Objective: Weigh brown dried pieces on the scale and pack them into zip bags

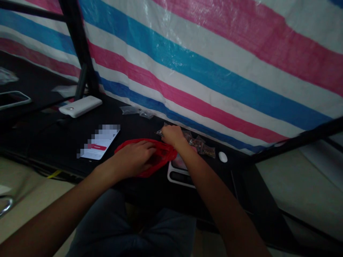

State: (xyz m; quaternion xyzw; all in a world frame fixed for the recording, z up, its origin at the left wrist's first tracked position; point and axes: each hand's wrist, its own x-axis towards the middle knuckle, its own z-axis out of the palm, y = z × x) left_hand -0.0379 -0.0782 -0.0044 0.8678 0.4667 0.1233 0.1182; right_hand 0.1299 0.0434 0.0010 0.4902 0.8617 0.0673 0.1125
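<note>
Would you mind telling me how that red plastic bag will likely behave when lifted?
The red plastic bag seems floppy, lying in soft folds under the left hand. It is probably light, and its thin film may slip.

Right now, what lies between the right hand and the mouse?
Small clear packets of reddish-brown bits lie there, seen in the head view.

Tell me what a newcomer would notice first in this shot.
The pink, blue and white striped tarpaulin fills the upper frame behind the black desk. Mid-frame, the left hand rests on a red plastic bag, while the right hand sits beside small clear packets.
</note>
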